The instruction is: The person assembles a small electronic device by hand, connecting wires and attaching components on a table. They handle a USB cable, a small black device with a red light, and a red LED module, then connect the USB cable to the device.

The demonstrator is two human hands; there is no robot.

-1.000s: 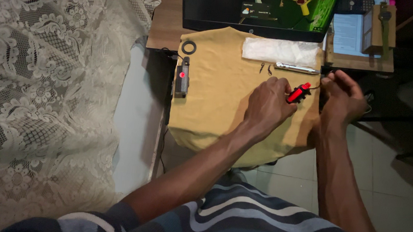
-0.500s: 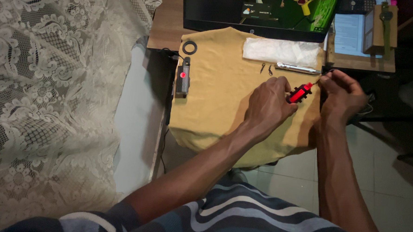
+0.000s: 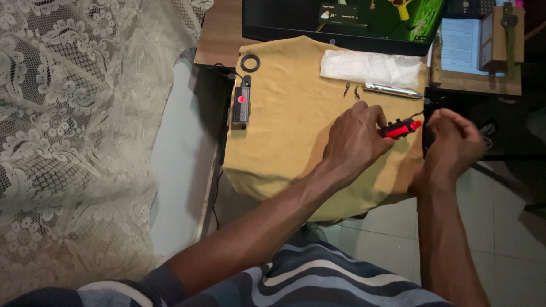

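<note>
From the head view, our left hand [image 3: 355, 135] lies knuckles-up on the tan cloth [image 3: 292, 130] that covers the bench [image 3: 220, 31], fingers curled and pinching the small red light [image 3: 400, 128] at its near end; that seems to steady it just above the cloth near the right edge. Our right hand [image 3: 453, 138] is loosely fisted just beside the light's far tip, apparently pinching a thin dark cable [image 3: 417, 114], though the fingertips are blurred. Both forearms reach forward from our striped shirt [image 3: 316, 284], wrists low. Farther back lie a silver pen [image 3: 391, 90], a clear plastic bag [image 3: 372, 67], two small hooks [image 3: 351, 90], a black device [image 3: 241, 104] and a rubber ring [image 3: 250, 63].
</note>
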